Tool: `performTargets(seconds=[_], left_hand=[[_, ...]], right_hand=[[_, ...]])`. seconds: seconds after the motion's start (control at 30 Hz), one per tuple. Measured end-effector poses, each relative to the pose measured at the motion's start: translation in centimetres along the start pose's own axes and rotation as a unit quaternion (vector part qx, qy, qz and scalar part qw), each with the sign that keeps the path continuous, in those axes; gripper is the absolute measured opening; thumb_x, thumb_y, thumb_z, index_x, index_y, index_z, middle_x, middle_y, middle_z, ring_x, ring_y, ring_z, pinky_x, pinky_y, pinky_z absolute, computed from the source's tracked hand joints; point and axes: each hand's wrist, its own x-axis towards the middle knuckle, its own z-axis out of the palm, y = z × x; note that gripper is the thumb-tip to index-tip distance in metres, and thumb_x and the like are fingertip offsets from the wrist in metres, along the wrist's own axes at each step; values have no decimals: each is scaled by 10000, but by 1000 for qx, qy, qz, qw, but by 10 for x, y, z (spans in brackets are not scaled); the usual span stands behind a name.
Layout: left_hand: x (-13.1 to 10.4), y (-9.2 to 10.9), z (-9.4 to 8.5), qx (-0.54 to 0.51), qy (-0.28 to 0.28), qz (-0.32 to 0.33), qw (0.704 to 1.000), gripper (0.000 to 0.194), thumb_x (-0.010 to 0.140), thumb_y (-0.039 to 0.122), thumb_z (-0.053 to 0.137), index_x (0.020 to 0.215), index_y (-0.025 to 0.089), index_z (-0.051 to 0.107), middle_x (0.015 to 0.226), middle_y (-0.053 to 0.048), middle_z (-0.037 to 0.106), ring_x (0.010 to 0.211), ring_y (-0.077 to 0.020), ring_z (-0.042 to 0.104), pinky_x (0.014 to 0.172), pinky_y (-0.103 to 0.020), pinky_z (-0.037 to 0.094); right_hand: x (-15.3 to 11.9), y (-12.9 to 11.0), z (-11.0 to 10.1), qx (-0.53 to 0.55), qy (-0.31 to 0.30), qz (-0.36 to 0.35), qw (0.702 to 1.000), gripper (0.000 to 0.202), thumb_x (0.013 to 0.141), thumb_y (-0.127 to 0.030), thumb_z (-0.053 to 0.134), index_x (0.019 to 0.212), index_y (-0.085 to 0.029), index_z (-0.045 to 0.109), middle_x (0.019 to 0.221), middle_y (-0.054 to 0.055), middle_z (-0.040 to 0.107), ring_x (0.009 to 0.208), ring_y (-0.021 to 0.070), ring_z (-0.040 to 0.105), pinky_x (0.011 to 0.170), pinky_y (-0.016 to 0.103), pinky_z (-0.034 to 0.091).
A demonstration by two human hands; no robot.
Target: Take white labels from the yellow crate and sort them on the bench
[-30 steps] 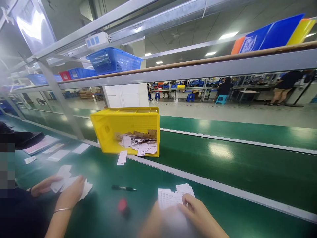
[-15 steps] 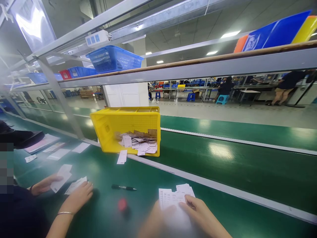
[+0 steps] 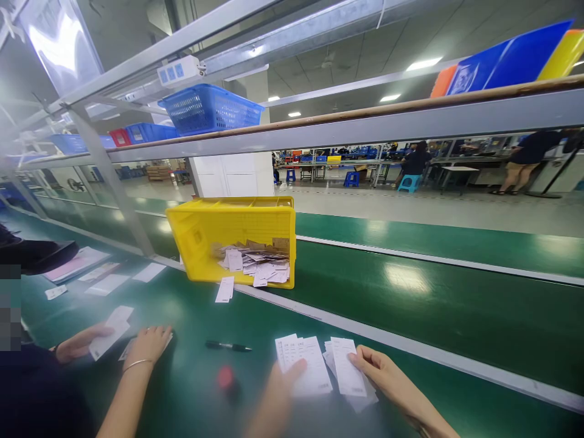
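My left hand [image 3: 285,383] is closed on a fanned stack of white printed paper slips [image 3: 312,362], thumb across the front. Just to its right, my right hand [image 3: 374,368] pinches more white slips [image 3: 347,365] between thumb and fingers; one slip lies in front, and others show behind it at an angle. A small gap parts the two bunches. Left of my hands, a dark pen [image 3: 228,346] and a blurred red round object [image 3: 225,378] lie on the green work surface [image 3: 191,389].
A yellow crate [image 3: 230,207] on its side holds a heap of slips [image 3: 260,261]; a few slips [image 3: 224,289] lie at its lip. At left, a co-worker's hands [image 3: 148,344] handle slips. Overhead runs a shelf [image 3: 319,134] with a blue basket [image 3: 212,109].
The slips, which were together between my hands, are now two separate bunches. My right hand has moved right with its part. The co-worker's nearer hand has shifted slightly over their slips.
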Motion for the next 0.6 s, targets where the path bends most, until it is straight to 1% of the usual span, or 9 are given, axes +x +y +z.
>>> performTargets(seconds=[0.1, 0.17, 0.23, 0.3, 0.37, 0.4, 0.5, 0.53, 0.6], left_hand=[[25, 9, 63, -57, 30, -21, 998, 554, 732, 506, 727, 1261, 486, 565, 1353, 22, 625, 1360, -387, 470, 985, -623, 526], [41, 12, 101, -77, 33, -29, 996, 560, 730, 491, 738, 1261, 486, 563, 1347, 23, 630, 1346, -385, 486, 977, -616, 536], [54, 13, 128, -99, 38, -37, 994, 549, 731, 484, 742, 1251, 487, 567, 1334, 23, 639, 1334, -382, 500, 972, -611, 541], [63, 12, 150, -120, 46, -46, 991, 533, 732, 481, 743, 1236, 485, 573, 1316, 22, 651, 1324, -379, 511, 967, -612, 543], [70, 7, 170, -139, 46, -56, 988, 503, 736, 484, 739, 1215, 477, 585, 1296, 20, 664, 1316, -375, 520, 966, -610, 545], [73, 3, 182, -153, 45, -60, 985, 471, 746, 494, 727, 1198, 470, 595, 1288, 21, 669, 1315, -369, 522, 971, -605, 544], [82, -10, 215, -228, 43, -50, 971, 347, 789, 532, 664, 1123, 443, 632, 1289, 34, 668, 1336, -339, 510, 1027, -578, 521], [85, -14, 224, -253, 39, -40, 966, 321, 795, 534, 655, 1099, 433, 644, 1290, 38, 667, 1343, -331, 504, 1056, -567, 504], [88, -21, 237, -289, 30, -22, 957, 296, 786, 517, 673, 1063, 414, 662, 1281, 39, 673, 1349, -325, 498, 1107, -551, 467]], right_hand=[[6, 12, -4, -128, 62, -26, 990, 548, 860, -738, 452, 705, -220, 362, 704, -10, 431, 678, 169, 372, 615, 289, 240], [8, 21, -4, -237, 110, -23, 965, 480, 872, -674, 426, 705, -227, 373, 694, -5, 465, 670, 183, 404, 611, 295, 253], [9, 26, -2, -314, 146, -4, 938, 383, 875, -593, 434, 744, -236, 383, 725, -7, 510, 656, 185, 431, 606, 299, 271], [8, 28, 1, -345, 179, 8, 921, 322, 865, -547, 468, 793, -246, 379, 752, -20, 528, 625, 175, 430, 598, 299, 279], [7, 25, 7, -317, 194, -8, 928, 341, 864, -565, 499, 819, -249, 379, 749, -30, 515, 624, 168, 428, 599, 295, 287], [5, 22, 11, -281, 180, -24, 942, 363, 875, -590, 496, 820, -247, 391, 742, -31, 504, 637, 167, 429, 604, 292, 294], [1, 12, 26, -167, 78, -73, 980, 399, 912, -612, 479, 797, -231, 443, 709, -30, 477, 668, 160, 413, 612, 279, 300], [-1, 9, 31, -150, 51, -81, 984, 395, 914, -594, 498, 781, -225, 447, 705, -30, 474, 668, 155, 401, 606, 276, 291], [-4, 5, 39, -148, 36, -82, 985, 394, 897, -554, 551, 742, -216, 421, 703, -31, 468, 669, 148, 384, 597, 276, 268]])
